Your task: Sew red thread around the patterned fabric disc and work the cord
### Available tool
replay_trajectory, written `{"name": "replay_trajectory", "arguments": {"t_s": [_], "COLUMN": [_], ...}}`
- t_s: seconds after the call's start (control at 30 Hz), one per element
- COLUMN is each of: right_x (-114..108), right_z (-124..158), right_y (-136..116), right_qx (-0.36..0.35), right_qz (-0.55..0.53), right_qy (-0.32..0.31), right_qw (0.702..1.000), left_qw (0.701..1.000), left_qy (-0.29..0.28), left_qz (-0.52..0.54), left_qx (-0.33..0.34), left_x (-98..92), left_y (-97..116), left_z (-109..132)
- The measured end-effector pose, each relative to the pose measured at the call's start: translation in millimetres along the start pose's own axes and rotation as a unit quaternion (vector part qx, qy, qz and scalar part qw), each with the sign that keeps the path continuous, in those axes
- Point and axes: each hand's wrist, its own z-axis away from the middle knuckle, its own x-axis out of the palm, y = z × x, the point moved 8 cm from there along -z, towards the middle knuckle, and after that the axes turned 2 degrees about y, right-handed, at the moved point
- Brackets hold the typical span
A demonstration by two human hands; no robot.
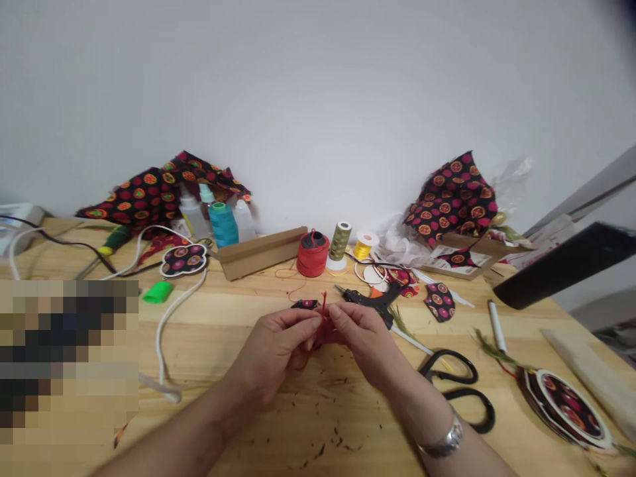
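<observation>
My left hand (278, 341) and my right hand (362, 334) meet over the middle of the table, fingertips pinched together. Between them runs a short red cord (324, 306), its end poking up above the fingers. Most of what lies under the fingers is hidden. Just behind my hands shows a dark patterned fabric piece (305, 304), partly covered. A black hot glue gun (370, 301) lies right behind my right hand. Black-handled scissors (464, 371) rest beside my right forearm, blades partly hidden.
A red thread spool (313, 255), an olive thread cone (340, 240) and a yellow spool (366, 245) stand at the back by a cardboard strip (263, 252). Left are a flower-shaped fabric piece (183, 260), a green cap (158, 292) and a white cable (161, 331). Right lies an oval fabric-covered ornament (569, 404).
</observation>
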Motion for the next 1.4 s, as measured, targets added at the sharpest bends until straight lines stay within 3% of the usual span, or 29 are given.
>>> {"name": "replay_trajectory", "arguments": {"t_s": [0.07, 0.5, 0.87, 1.23, 1.4], "right_x": [0, -21, -23, -24, -26], "right_z": [0, 2, 4, 5, 5], "right_y": [0, 2, -12, -19, -23], "right_qx": [0.013, 0.016, -0.05, -0.082, -0.099], "right_qz": [-0.003, 0.023, 0.153, 0.243, 0.274], "right_qy": [-0.002, 0.135, 0.155, 0.153, 0.166], "right_qw": [1.0, 0.99, 0.975, 0.954, 0.942], "left_qw": [1.0, 0.999, 0.998, 0.997, 0.999], "left_qy": [-0.004, 0.01, 0.021, -0.006, -0.002], "left_qz": [-0.003, -0.034, -0.052, -0.076, -0.028], "left_qx": [-0.001, 0.01, -0.001, 0.008, -0.024], "left_x": [1.1, 2.2, 2.3, 2.1, 0.4], "left_y": [1, 5, 3, 3, 1], "left_z": [0, 2, 3, 3, 2]}}
